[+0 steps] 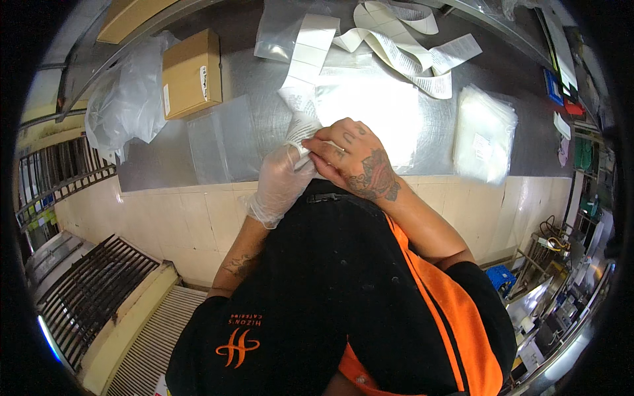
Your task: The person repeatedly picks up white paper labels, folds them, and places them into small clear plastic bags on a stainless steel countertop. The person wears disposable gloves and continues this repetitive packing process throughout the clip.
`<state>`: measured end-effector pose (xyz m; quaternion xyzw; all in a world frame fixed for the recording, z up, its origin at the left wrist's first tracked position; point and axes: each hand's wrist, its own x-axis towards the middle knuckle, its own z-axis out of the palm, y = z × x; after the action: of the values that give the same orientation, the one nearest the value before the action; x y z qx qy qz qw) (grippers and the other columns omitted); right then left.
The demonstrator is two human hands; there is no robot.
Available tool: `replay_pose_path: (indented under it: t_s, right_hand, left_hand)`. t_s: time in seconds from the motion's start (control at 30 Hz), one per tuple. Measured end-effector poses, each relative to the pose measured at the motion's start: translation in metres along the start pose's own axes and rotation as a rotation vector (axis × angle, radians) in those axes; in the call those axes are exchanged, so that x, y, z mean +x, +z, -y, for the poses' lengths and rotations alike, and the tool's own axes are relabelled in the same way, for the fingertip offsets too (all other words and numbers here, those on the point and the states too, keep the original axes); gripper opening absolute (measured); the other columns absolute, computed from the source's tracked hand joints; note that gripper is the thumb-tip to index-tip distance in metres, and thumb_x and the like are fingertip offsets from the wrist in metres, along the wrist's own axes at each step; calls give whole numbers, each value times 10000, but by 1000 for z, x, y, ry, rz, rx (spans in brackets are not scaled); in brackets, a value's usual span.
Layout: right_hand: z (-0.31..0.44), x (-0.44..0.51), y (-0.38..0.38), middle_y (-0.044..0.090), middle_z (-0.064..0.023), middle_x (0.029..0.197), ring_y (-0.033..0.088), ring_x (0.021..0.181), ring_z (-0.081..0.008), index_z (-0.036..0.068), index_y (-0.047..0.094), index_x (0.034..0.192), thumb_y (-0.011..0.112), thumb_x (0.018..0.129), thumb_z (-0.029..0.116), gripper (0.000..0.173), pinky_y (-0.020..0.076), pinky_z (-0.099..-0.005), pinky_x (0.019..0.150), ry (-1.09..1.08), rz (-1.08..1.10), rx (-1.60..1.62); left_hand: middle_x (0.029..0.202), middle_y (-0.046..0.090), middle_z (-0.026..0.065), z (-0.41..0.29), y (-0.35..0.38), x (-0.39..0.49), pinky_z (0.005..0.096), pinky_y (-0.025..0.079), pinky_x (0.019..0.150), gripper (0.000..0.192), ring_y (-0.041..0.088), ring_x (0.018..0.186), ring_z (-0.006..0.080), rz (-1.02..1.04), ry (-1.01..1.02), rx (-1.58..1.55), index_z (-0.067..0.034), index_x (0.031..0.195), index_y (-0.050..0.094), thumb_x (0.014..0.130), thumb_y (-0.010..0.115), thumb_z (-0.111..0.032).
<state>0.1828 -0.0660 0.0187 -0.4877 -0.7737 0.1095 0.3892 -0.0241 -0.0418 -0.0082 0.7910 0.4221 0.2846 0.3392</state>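
A long strip of printed white labels (309, 52) runs across the metal table, and its near end rises to my hands. My left hand (285, 173), in a clear plastic glove, grips that end. With bare fingertips my right hand (354, 148) pinches at the same end, close against the left thumb; what exactly lies between the fingers is partly hidden. Beyond my right hand, a stack of clear plastic bags (391, 109) lies under strong glare. The rest of the strip curls in loose loops at the far side.
To the left stand a brown cardboard box (190, 74) and a crumpled clear plastic bag (126, 99). A flat clear bag (218, 138) lies near the table's front edge. On the right is a thick pile of clear bags (483, 133). The metal table (148, 168) ends just before my body.
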Motion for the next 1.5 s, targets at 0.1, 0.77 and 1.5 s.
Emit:
replay_pose_path:
  t_s: [0.1,0.77,1.5]
  right_hand:
    - [4,-1,15,756,-46,1010,703,912,-196,80,802,1099,806,923,90,176,548,-324,785,198,-8,204]
    - [-177,-197,52,742,-164,1205,690,1140,-358,27,773,1083,822,914,269,299,576,-461,953,1156,-250,-737]
    - [-357,-432,-305,776,-96,962,711,847,-209,39,772,1087,776,1019,259,231,585,-376,803,1211,-593,-509]
  left_hand:
    - [906,724,214,-2,-24,1,456,559,690,221,708,799,416,169,-46,28,6,1022,739,900,854,-137]
    - [1073,808,65,51,-83,-14,310,584,859,324,720,946,115,156,-496,-279,23,1272,756,1008,809,-156]
    - [1185,786,64,-15,22,15,344,552,978,341,706,1068,147,-70,-610,-331,16,1305,742,1007,812,-134]
